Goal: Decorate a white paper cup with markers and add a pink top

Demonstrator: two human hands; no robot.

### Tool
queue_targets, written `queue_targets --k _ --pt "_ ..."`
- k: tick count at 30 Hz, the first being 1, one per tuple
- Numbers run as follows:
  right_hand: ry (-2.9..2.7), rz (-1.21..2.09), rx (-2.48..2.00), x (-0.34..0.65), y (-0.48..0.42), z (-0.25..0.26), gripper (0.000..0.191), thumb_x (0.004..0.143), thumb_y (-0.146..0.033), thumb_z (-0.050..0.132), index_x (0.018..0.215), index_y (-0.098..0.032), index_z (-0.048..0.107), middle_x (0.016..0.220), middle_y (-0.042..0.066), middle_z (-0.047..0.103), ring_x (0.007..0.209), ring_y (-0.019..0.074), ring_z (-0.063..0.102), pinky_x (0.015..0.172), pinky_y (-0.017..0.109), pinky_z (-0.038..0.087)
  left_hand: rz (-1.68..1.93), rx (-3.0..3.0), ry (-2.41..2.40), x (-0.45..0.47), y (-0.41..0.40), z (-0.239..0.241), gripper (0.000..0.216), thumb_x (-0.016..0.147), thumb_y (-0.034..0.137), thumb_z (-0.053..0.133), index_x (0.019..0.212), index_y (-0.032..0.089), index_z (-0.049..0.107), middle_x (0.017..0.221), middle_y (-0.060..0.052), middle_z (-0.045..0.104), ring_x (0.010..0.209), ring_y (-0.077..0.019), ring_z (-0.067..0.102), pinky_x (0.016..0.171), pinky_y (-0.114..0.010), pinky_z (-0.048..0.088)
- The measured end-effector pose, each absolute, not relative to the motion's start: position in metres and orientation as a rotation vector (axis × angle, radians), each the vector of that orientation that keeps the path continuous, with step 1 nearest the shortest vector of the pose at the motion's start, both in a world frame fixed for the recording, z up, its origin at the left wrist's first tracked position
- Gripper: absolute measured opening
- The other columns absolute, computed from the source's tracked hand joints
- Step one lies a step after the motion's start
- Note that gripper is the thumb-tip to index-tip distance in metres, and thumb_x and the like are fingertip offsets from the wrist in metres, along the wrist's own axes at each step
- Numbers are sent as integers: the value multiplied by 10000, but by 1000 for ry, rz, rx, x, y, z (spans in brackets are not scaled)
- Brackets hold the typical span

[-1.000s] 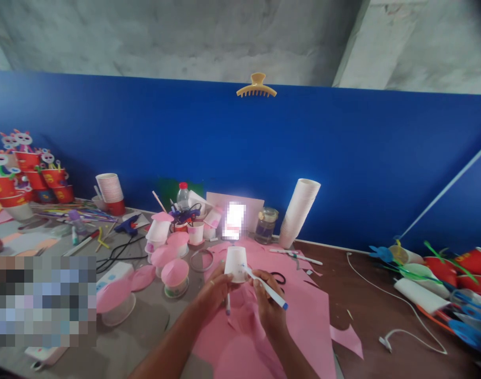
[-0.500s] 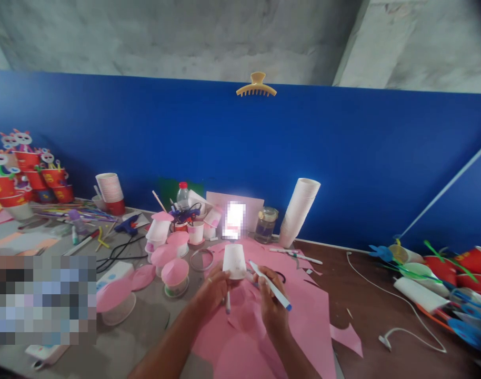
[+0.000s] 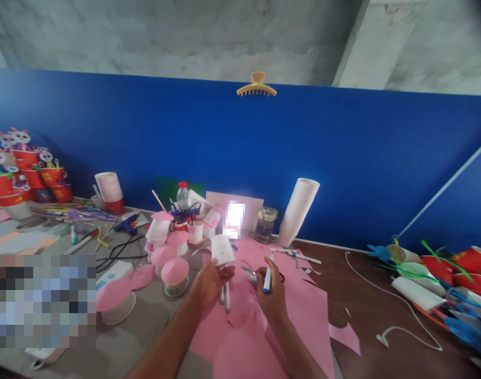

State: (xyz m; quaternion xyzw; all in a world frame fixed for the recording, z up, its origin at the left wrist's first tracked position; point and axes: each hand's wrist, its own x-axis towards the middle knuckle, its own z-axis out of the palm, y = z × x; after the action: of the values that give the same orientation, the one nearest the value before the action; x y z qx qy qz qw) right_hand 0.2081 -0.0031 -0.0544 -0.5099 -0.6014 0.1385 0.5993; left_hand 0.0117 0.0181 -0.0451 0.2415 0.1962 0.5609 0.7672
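Left grip [image 3: 212, 280]: fingers closed on a small, white, tapered paper cup [image 3: 222, 249], held tilted. Right grip [image 3: 271, 288]: wrapped about a slim white marker with a blue end [image 3: 268, 279], right of the cup. Left of the cup: pink paper cone [image 3: 174, 272] topping another cup. Right of the cup and nearer the person: large pink paper sheet [image 3: 307, 316]. Behind and right: clear glass jar [image 3: 266, 227].
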Motion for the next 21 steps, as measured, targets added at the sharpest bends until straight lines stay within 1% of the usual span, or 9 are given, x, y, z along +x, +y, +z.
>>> queue_targets --k 3,7,10,14,17,19,21 --pt "-1510 178 -1261 213 3 -68 422 880 -283 517 1285 -172 562 884 77 721 795 231 687 708 368 556 1229 512 424 12 18 -44 277 792 374 733 916 129 695 901 -104 765 889 -248 718 936 -408 496" --pt "-1640 11 -1319 215 7 -79 436 882 -235 498 1312 -175 541 913 91 724 808 251 673 730 398 539 1235 518 414 13 19 -43 273 809 363 717 974 148 682 904 -79 765 877 -232 723 946 -408 498" --pt "-1735 -103 -1327 215 7 -81 469 865 -194 496 1333 -186 522 949 100 727 851 272 664 786 434 526 1213 518 415 12 20 -44 299 808 359 719 998 132 674 909 -92 766 877 -235 726 944 -403 500" --pt "-1848 -197 -1462 216 8 -81 514 809 -155 525 1322 -182 536 977 123 734 921 322 663 910 520 468 1207 502 423 13 22 -48 273 815 340 710 970 117 677 921 -109 767 874 -240 728 944 -401 497" --pt "-1905 -218 -1548 217 8 -81 541 771 -136 555 1310 -182 555 962 127 741 932 332 675 988 532 415 1203 496 424 13 24 -48 246 826 323 694 963 119 681 908 -104 769 866 -237 729 940 -398 496" --pt "-1940 -219 -1565 216 7 -81 520 777 -149 571 1295 -188 574 951 130 742 919 334 679 982 523 415 1189 505 426 13 24 -48 260 833 326 685 984 114 680 910 -108 770 872 -236 728 925 -387 501" --pt "-1950 -209 -1562 214 5 -79 477 793 -169 578 1270 -188 599 939 138 742 903 341 680 934 514 442 1191 506 430 13 23 -47 263 830 325 687 992 118 675 923 -105 770 871 -235 729 922 -385 504"
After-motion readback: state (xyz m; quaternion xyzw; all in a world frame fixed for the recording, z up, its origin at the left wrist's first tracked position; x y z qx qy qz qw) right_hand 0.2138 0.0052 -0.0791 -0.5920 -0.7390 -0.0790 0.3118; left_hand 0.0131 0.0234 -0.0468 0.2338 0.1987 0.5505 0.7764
